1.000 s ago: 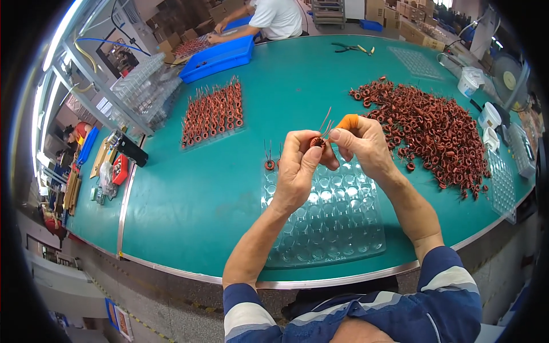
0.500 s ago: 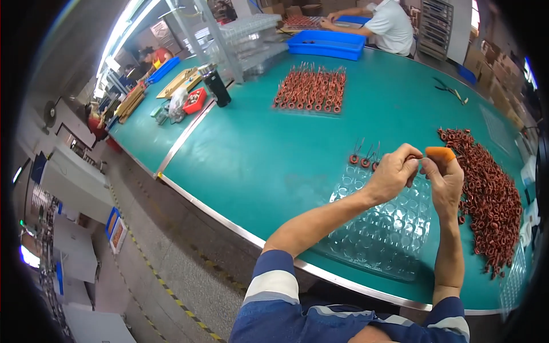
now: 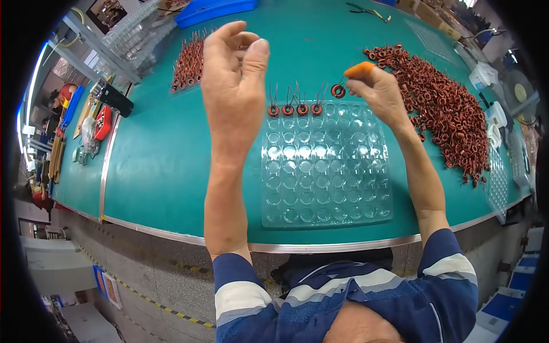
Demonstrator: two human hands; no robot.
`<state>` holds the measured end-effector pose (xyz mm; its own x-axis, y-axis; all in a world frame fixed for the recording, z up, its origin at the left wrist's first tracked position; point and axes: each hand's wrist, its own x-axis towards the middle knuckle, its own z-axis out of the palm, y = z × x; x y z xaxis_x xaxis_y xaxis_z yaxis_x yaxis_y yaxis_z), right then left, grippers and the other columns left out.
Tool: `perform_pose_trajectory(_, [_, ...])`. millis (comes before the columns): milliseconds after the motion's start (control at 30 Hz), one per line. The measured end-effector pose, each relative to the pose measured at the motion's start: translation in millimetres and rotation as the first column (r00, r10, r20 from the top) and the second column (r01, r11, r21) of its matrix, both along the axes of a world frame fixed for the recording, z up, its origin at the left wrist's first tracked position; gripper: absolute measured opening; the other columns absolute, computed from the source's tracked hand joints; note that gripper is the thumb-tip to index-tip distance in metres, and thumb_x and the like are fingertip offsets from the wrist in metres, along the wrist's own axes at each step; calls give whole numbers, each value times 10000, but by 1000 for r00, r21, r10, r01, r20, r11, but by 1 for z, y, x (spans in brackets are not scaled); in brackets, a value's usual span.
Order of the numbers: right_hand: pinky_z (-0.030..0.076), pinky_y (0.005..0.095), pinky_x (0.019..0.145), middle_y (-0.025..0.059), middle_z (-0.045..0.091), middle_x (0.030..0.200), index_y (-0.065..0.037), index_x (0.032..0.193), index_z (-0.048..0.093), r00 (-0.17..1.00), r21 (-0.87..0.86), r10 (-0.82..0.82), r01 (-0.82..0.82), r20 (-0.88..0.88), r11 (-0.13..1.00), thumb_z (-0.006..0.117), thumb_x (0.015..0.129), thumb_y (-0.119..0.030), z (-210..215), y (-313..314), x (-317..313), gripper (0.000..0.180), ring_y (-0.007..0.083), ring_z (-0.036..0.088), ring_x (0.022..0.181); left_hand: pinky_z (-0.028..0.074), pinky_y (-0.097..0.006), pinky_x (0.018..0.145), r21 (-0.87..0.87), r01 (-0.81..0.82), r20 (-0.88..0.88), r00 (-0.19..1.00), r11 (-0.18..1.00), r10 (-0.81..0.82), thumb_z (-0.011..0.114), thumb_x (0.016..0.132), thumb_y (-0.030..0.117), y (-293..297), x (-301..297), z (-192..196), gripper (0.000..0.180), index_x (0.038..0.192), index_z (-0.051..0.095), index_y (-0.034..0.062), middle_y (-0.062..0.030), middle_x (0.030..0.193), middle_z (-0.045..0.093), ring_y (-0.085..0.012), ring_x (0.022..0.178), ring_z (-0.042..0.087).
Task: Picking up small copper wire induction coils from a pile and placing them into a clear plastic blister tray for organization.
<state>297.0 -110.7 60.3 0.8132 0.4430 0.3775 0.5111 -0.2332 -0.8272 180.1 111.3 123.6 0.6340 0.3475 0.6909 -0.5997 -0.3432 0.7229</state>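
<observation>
Red-brown coil (image 3: 334, 92) pinched in the right hand (image 3: 380, 97), hanging just off the fingers near the far edge of the clear tray (image 3: 331, 182). Exact contact too small to make out. Orange cover (image 3: 359, 70) on the index finger of that hand.

Change within the last second: hands were together over the tray, both at a coil; now well apart. Left hand (image 3: 234, 74) has come away, up and to the left, fingers loosely curled, thumb standing off from them; nothing seen in it.

With the hands parted, the far row is in plain sight: four coils (image 3: 302, 110) side by side from its left end. Held coil is to the right of the fourth, apart from it, not seated in a pocket.

Reading: two-handed handling looks over for this coil; the right hand alone bears it.

Big loose pile (image 3: 443, 120) on the green bench (image 3: 166, 166), right of the right hand. Upright batch (image 3: 187, 66) at far left, partly hidden behind the left hand.
</observation>
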Motion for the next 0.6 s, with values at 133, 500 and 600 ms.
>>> perform_pose_trajectory(133, [506, 333, 669, 155, 681, 830, 15, 993, 643, 985, -286, 95, -50, 143, 957, 634, 837, -42, -30, 18, 11, 167, 222, 653, 732, 491, -258, 685, -32, 24, 34, 999, 999, -23, 623, 909, 130, -3, -10, 2, 248, 1107, 571, -10, -85, 988, 594, -133, 828, 578])
perform_pose_trajectory(500, [514, 357, 805, 151, 640, 1002, -78, 1288, 519, 953, -483, 37, 118, 299, 867, 672, 834, -110, -30, -24, 33, 480, 264, 638, 920, 501, -291, 704, 89, -38, 4, 999, 995, 38, 626, 897, 125, 4, -16, 5, 207, 1052, 607, -10, -93, 993, 599, -174, 859, 596])
perform_pose_trajectory(600, [479, 429, 865, 185, 584, 1101, -50, 1304, 461, 858, -691, 63, 364, 509, 625, 650, 843, -204, -30, -79, 47, 521, 333, 571, 1030, 490, -264, 707, 59, -29, 40, 999, 998, 27, 626, 903, 122, 4, -21, 12, 211, 1061, 608, -17, -76, 978, 595, -142, 844, 587])
